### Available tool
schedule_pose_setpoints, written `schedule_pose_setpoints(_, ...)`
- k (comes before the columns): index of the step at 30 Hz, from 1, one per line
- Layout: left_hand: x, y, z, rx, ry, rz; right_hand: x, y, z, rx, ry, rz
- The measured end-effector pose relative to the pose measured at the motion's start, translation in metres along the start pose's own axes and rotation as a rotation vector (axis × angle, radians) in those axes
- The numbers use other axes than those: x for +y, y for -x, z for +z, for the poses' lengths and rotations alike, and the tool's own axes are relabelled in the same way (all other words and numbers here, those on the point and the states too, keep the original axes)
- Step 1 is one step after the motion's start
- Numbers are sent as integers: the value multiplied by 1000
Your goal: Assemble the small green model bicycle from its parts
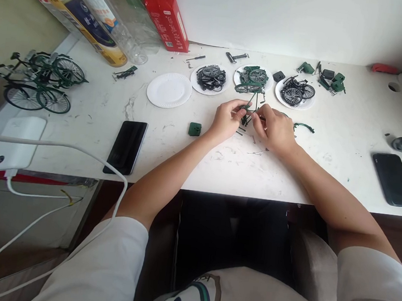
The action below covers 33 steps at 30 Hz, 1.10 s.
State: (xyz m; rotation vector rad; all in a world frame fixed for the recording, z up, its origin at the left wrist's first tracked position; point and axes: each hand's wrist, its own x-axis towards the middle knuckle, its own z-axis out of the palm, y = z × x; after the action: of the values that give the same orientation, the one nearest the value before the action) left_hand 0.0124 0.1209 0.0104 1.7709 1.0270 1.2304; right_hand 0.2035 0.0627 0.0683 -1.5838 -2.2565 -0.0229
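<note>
Over the middle of the white table, my left hand pinches a green model bicycle frame between thumb and fingers. My right hand is closed at the frame's right side, its thumb and fingertips pressed together there. A small dark piece shows at those fingertips, too small to name. Below the hands lie thin metal rods and tiny loose parts. A curved green mudguard rests just right of my right hand. To the left of my left hand sits a small green box-like part.
Behind my hands, paper plates stand in a row, several bearing green or black bicycle parts. Assembled model bicycles stand at left. Phones lie on both sides. A white cable loops across the left front. Bottles lean at back left.
</note>
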Motion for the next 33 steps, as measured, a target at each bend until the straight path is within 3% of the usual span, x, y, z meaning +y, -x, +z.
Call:
schedule_pose_setpoints(9, -5, -3, -2, 15, 45, 1, 0, -2, -4, -106, 25, -59)
schedule_pose_setpoints(33, 2, 0, -1, 43, 20, -10, -4, 4, 8, -26, -54, 19)
